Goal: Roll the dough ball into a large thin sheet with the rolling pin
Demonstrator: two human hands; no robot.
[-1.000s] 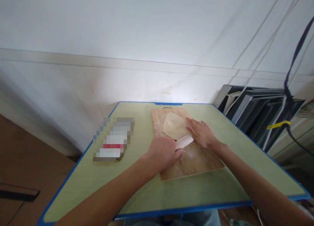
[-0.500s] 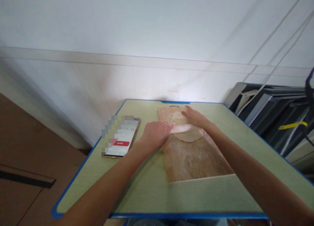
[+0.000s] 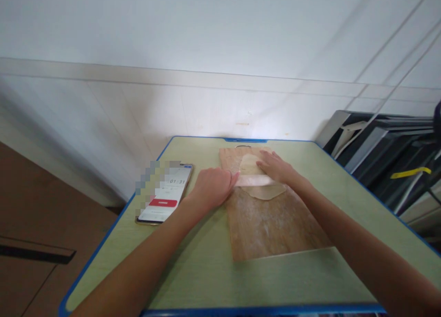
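Note:
A pale rolling pin point(image 3: 255, 180) lies across a thin sheet of dough point(image 3: 263, 192) on a floured wooden board point(image 3: 272, 229). My left hand point(image 3: 215, 184) is closed around the pin's left end, thumb pointing inward. Over the right end rests my right hand point(image 3: 277, 167), its palm against the pin and its fingers stretched forward, flat, past it. Its thumb side is close to the dough's far part. The dough shows both beyond the pin and on its near side. Both pin ends are hidden by my hands.
The board lies on a pale green table point(image 3: 206, 280) with a blue rim. Left of my left hand is a phone point(image 3: 172, 195) showing a timer, partly pixelated. A wall point(image 3: 213, 110) stands behind the table. Dark flat panels point(image 3: 386, 147) lean at the right.
The view has shifted slightly. My hands remain at the rolling pin, which still crosses the dough in nearly the same place on the board.

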